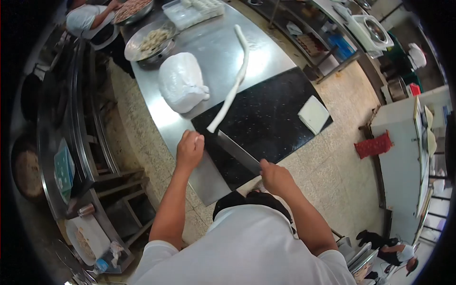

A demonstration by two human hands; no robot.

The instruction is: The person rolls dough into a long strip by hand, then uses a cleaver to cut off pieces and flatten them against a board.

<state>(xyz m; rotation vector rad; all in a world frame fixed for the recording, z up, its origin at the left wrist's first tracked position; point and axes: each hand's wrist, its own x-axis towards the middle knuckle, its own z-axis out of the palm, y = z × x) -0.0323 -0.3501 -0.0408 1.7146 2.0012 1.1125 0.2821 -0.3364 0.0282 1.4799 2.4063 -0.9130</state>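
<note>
My right hand (277, 178) grips the handle of a wide-bladed knife (240, 153), its blade slanting over the near part of the black board (270, 109). A long rope of white dough (236, 83) runs from the steel table onto that board, its near end just beyond the knife's tip. To the left of this end is my left hand (190, 148), its fingers curled closed; whatever they hold, if anything, is hidden. A large lump of dough under plastic film (181, 81) rests on the steel to the left. On the board's right corner lies a white rectangular scraper or slab (314, 115).
On the steel table (216, 45) stand a metal bowl of pale filling (151, 42) and a plastic tray of white pieces (194, 12). A person (92, 21) works beside a bowl of pinkish filling (134, 9). Metal shelving (88, 128) borders the left; another person (399, 251) is at lower right.
</note>
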